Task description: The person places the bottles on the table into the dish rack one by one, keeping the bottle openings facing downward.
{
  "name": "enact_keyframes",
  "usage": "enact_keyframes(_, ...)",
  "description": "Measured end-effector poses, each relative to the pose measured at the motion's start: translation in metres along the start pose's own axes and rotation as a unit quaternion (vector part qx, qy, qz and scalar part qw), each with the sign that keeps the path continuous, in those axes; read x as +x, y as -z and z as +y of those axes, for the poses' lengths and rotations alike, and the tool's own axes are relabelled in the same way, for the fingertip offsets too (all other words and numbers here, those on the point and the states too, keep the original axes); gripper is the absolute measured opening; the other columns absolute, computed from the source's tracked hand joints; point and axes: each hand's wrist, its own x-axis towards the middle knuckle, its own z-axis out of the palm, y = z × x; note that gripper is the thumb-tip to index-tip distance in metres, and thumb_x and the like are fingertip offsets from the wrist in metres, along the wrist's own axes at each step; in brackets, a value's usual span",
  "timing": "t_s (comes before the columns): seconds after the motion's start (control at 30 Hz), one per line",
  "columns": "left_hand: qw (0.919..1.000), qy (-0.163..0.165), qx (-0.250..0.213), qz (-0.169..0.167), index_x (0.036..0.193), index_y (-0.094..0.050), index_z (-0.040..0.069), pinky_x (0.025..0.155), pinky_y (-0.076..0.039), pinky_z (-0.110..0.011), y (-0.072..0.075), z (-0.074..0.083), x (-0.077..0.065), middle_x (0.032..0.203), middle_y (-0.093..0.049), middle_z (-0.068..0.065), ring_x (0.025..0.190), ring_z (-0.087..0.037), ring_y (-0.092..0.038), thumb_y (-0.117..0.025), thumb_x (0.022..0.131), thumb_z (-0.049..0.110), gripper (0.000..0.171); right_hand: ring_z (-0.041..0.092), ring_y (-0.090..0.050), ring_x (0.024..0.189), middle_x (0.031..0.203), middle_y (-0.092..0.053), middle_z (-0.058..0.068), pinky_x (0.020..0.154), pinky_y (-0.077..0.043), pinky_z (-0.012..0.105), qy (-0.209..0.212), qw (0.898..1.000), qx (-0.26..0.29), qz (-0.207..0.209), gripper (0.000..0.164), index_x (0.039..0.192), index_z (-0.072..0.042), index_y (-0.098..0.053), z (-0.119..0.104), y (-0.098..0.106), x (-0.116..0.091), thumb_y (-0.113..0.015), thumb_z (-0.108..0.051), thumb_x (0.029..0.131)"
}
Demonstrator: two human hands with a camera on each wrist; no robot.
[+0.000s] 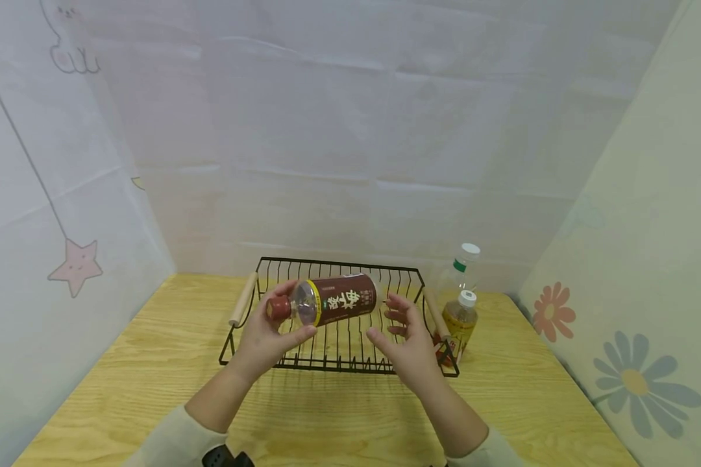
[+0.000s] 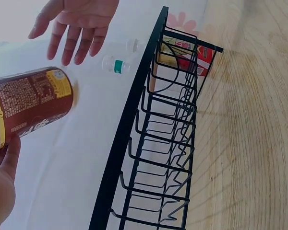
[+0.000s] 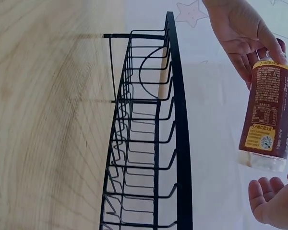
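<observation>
A plastic drink bottle (image 1: 346,299) with a dark red label, yellow bands and a red cap lies sideways above the wire rack. My left hand (image 1: 263,340) grips it by the cap end, thumb in front and fingers behind. Just off the bottle's base, my right hand (image 1: 407,344) has its fingers spread and bent, with a gap to the bottle in the right wrist view. Below both hands stands the black wire rack (image 1: 339,371) with wooden side handles. In the left wrist view the bottle (image 2: 36,98) shows its printed back label.
Right of the rack stand a clear bottle (image 1: 466,256) with a white cap and a bottle of yellowish drink (image 1: 461,318). The rack rests on a wood-grain table (image 1: 169,363). Light cloth walls (image 1: 327,130) enclose the back and sides.
</observation>
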Motion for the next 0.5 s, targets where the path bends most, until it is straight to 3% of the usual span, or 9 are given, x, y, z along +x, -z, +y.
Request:
enact_keyframes(0.17,0.9992,-0.032,-0.007,0.025,0.142,-0.041,0.004,0.093,-0.052,-0.018,-0.002,0.0,-0.002,0.143,-0.048,-0.017,0.117,-0.029,-0.058,-0.079,0.075,-0.004,0.078,0.029,-0.048,0.124,0.138,-0.046,0.014,0.097,-0.045,0.025,-0.045,0.997,0.058,-0.005,0.054,0.138,-0.004,-0.042,0.0,-0.001,0.001,-0.068,-0.012,0.091)
enact_keyframes(0.27,0.9962,-0.083,-0.015,0.024,0.14,-0.042,0.0,0.09,-0.054,-0.019,-0.005,-0.002,-0.003,0.135,-0.051,-0.013,0.114,-0.015,-0.058,-0.078,0.072,-0.01,0.078,0.03,-0.047,0.126,0.138,-0.045,0.016,0.096,-0.046,0.021,-0.056,0.995,0.085,-0.021,0.054,0.14,-0.002,-0.039,0.001,-0.003,0.001,-0.065,-0.01,0.093)
enact_keyframes(0.33,0.9902,-0.137,-0.018,0.018,0.138,-0.042,-0.004,0.089,-0.056,-0.02,-0.008,-0.004,-0.004,0.132,-0.052,-0.007,0.112,-0.009,-0.057,-0.078,0.068,-0.014,0.079,0.032,-0.046,0.128,0.14,-0.044,0.017,0.098,-0.048,0.022,-0.062,0.991,0.11,-0.035,0.053,0.142,-0.002,-0.038,0.001,-0.005,0.001,-0.062,-0.011,0.095)
enact_keyframes(0.5,0.9629,-0.268,-0.032,-0.014,0.134,-0.04,-0.009,0.087,-0.058,-0.023,-0.019,-0.007,-0.006,0.137,-0.049,0.004,0.115,-0.007,-0.055,-0.078,0.061,-0.021,0.083,0.035,-0.048,0.133,0.145,-0.043,0.018,0.108,-0.047,0.042,-0.067,0.975,0.192,-0.087,0.053,0.146,-0.006,-0.033,0.0,-0.009,0.001,-0.055,-0.023,0.1)
